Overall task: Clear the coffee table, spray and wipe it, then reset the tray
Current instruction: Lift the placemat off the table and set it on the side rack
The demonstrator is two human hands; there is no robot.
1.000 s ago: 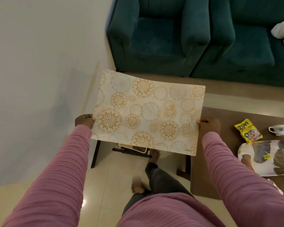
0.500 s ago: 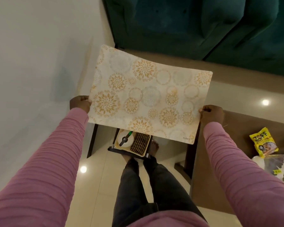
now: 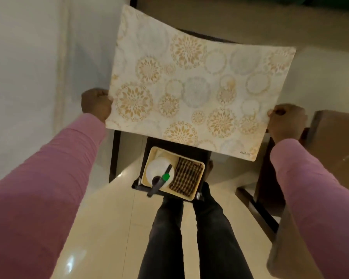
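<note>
At the two short edges of one placemat [image 3: 195, 83], both hands are closed in a pinch. The left hand [image 3: 96, 103] grips the left edge a little above the near left corner, knuckles up and fingers curled under the sheet. The right hand [image 3: 286, 122] grips the right edge a little above the near right corner in the same way. The placemat hangs in the air between them, patterned face up, cream with gold and grey round flower prints, its far edge sagging in a shallow bow. Two pink sleeves run back from the hands to the bottom of the view.

Below the near edge of the placemat sits one cream basket [image 3: 152, 153] on a small dark stand [image 3: 179, 147]. One white spray bottle [image 3: 159, 172] with a dark trigger head and a green tip fills the left half of the basket. One folded checked cloth [image 3: 186, 175], brown and dark, lies along the right wall. Two legs in dark trousers [image 3: 165, 228] stand on the pale tiled floor [image 3: 101, 218], just near of the stand. The brown coffee table [image 3: 334, 141] shows at the right, beyond the right hand.
</note>
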